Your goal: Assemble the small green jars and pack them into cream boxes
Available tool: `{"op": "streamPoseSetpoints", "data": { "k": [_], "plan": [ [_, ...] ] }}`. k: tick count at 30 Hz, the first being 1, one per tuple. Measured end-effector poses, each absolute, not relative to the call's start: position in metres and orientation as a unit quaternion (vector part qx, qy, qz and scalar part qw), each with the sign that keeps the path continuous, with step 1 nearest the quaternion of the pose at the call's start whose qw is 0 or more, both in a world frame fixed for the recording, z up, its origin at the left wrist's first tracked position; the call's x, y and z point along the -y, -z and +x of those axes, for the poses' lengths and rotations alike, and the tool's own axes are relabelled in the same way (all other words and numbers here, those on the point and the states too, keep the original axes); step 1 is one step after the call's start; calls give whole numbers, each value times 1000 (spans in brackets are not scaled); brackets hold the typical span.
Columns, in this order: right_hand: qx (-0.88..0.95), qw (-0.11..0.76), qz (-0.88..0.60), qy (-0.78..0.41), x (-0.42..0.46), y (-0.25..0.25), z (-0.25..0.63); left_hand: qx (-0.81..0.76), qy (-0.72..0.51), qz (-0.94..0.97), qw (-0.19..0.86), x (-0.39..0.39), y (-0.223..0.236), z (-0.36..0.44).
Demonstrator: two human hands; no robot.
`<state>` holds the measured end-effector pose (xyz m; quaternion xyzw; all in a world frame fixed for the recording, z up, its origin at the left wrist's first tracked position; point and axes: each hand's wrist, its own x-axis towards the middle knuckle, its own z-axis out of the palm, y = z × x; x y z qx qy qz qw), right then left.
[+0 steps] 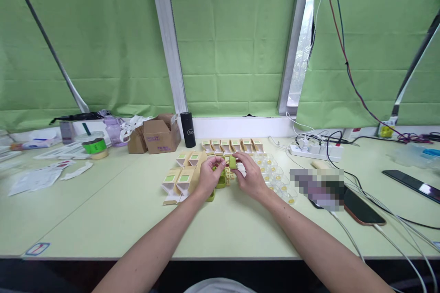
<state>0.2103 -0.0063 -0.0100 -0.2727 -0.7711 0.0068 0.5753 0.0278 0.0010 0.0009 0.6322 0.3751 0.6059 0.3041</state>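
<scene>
My right hand grips a small green box between thumb and fingers, above the table. Close by on its left, my left hand is closed in a pinch; what its fingertips hold, if anything, is too small to make out. More small green boxes lie under and beside my left hand, partly hidden by it. Between the hands are small yellowish pieces on the table. Open cream cartons with green squares stand left of my left hand. Clear plastic cups with yellow bits stand right of my right hand.
A row of similar cartons stands behind my hands. Farther back are a black bottle, a cardboard box and green tape. Phones, cables and a power strip occupy the right side.
</scene>
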Motion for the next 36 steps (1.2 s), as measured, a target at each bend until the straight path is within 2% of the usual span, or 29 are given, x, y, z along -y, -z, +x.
{"op": "streamPoseSetpoints", "data": {
  "k": [9,15,24,28,36],
  "plan": [
    [775,570,-272,-4,7,9,212,-372,-612,622,316,1,-3,27],
    [776,570,-269,-3,8,6,214,-395,-617,654,188,9,-10,24],
    [789,560,-251,27,8,3,216,-333,-548,766,47,23,-14,28],
    [788,571,-227,46,9,2,216,-332,-554,762,40,22,-14,29],
    [806,536,-215,126,11,-3,218,-316,-570,757,53,21,-14,27]
  ]
}}
